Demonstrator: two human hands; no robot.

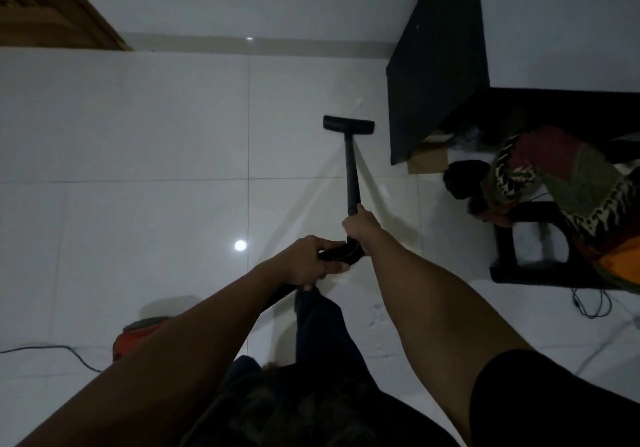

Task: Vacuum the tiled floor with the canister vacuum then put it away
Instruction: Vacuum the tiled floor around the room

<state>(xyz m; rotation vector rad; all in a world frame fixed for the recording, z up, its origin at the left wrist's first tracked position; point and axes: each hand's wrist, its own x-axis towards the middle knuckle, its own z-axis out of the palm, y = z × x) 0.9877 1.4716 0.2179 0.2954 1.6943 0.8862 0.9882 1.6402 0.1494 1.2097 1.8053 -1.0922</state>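
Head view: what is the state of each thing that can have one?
floor nozzle, flat on the tiles.
wand, tilted, gripped by right hand.
hose, bent, gripped by left hand.
canister, on the tiles, partly hidden by the left arm.
cord, loose on the tiles.

Dim, greyish picture. A round glare spot (pixel 240 245) shines on the floor (pixel 138 134) left of the fingers (pixel 330 268); lines bow toward the edges.
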